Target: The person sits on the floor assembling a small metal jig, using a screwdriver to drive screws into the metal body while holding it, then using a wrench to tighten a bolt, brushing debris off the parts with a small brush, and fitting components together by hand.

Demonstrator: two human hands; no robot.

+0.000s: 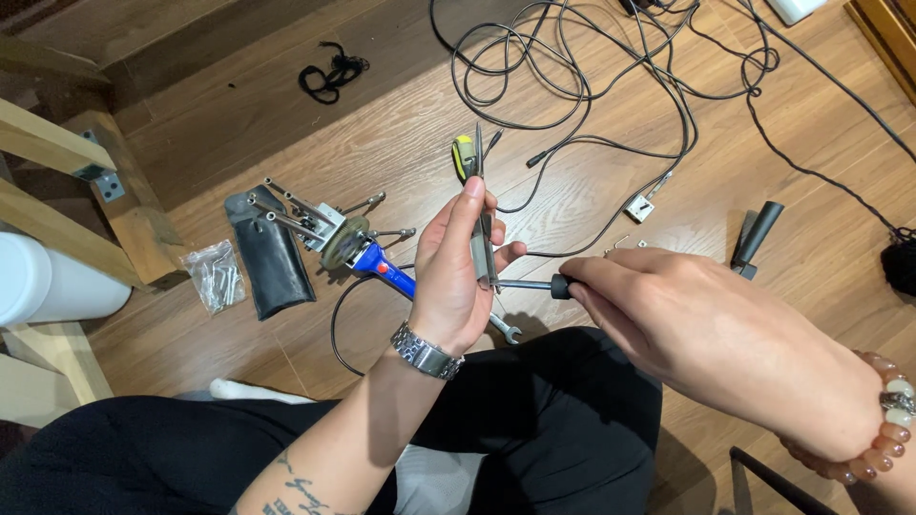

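Floor (286, 153), wood planks, one tangle of black cables (611, 67). One black pouch (270, 256), one blue-handled tool (367, 256), one clear screw bag (218, 277). Left hand (453, 277) closed around one grey metal piece (482, 243), long axis upright, above lap. Right hand (697, 324) gripping one screwdriver (534, 284), shaft horizontal, tip pointing left, touching piece.
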